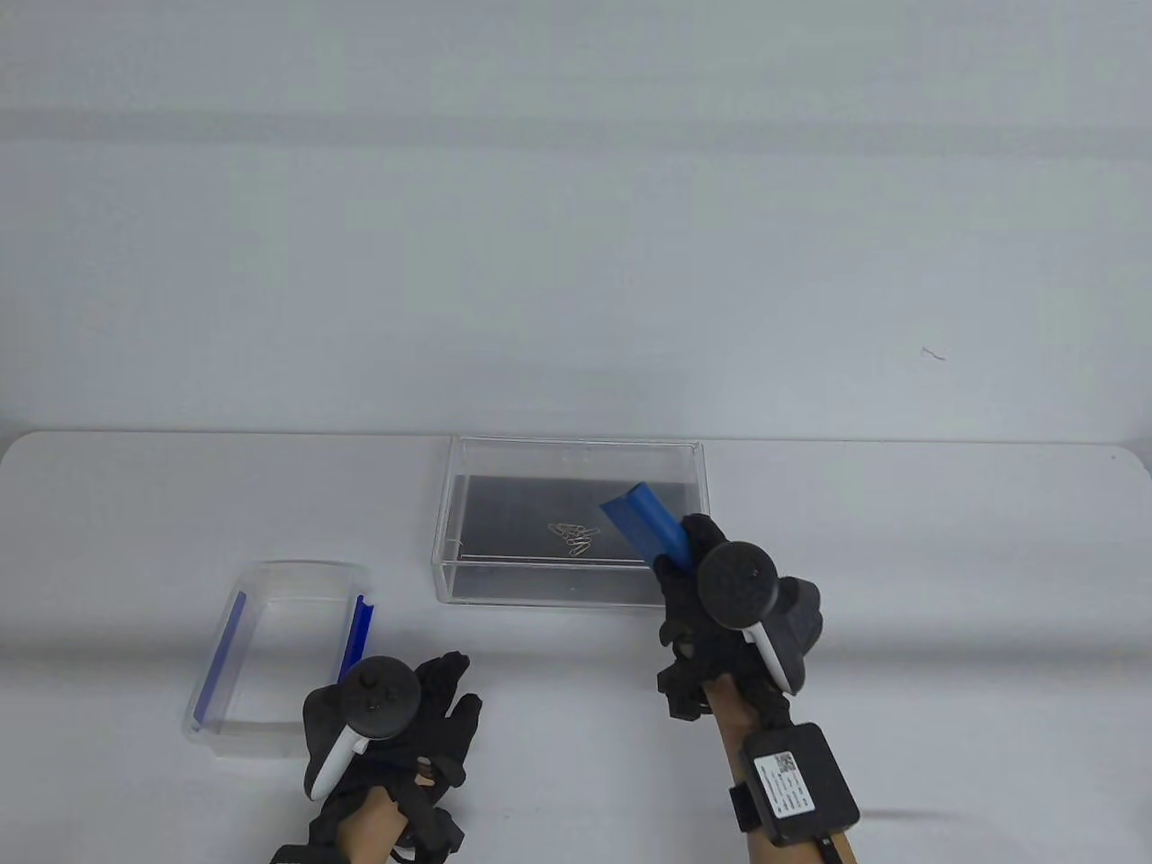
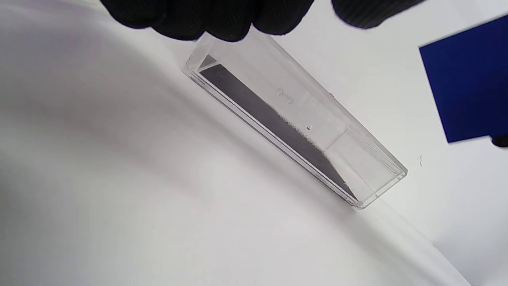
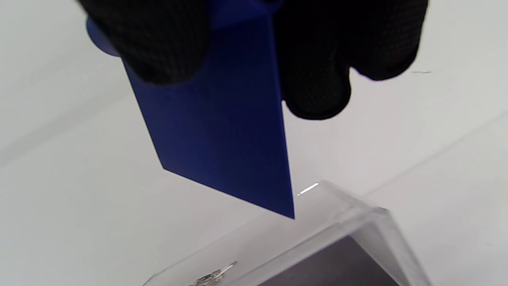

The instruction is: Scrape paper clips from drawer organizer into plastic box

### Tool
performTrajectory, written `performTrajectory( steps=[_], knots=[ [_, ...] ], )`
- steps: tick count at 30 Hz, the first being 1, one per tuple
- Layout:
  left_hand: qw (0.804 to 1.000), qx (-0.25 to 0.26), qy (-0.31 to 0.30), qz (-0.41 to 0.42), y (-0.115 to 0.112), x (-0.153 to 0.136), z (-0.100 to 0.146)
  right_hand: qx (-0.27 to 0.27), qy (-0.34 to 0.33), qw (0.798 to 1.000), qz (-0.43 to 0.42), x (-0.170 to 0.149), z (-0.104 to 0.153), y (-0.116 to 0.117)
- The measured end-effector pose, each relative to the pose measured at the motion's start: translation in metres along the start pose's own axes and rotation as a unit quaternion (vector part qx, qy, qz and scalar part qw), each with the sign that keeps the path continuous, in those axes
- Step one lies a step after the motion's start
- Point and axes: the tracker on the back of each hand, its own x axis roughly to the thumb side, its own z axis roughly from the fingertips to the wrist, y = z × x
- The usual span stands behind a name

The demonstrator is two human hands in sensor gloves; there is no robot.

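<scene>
A small pile of paper clips (image 1: 574, 536) is seen on the dark floor of the clear drawer organizer (image 1: 468, 504). A blue scraper (image 1: 650, 525) is held above it by the right hand (image 1: 720, 612). The plastic box (image 1: 270, 585) is found near the left hand (image 1: 396, 729), whose fingers are spread wide on the table (image 1: 135, 540).

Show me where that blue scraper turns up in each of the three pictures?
Table view: blue scraper, right of centre, gripped by the right hand over the clear organizer.
Left wrist view: scraper at right edge.
Right wrist view, centre, hanging from the fingers.
Shared landmark: the organizer.
</scene>
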Motion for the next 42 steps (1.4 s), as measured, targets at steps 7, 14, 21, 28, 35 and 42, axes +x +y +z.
performTrajectory(
  steps=[7,14,21,28,35,42],
  knots=[
    [1.0,0.007,-0.012,-0.004,-0.002,0.004,0.001,0.002,0.108,0.991,-0.075,-0.061,0.044,-0.013],
    [1.0,0.009,-0.009,0.002,-0.004,0.001,0.0,0.019,0.166,0.982,-0.087,-0.11,0.068,-0.001],
    [1.0,0.022,-0.013,0.001,-0.001,0.001,0.0,0.062,0.187,0.975,-0.108,-0.129,0.074,0.005],
    [0.997,0.069,-0.016,-0.008,0.045,0.009,-0.001,0.074,0.163,0.979,-0.099,-0.125,0.074,0.007],
    [0.984,0.146,0.097,-0.031,0.128,-0.032,-0.001,0.076,0.151,0.981,-0.094,-0.123,0.072,0.006],
    [0.954,0.167,0.243,0.049,0.167,-0.117,0.01,0.084,0.121,0.987,-0.072,-0.116,0.069,0.007]
  ],
)
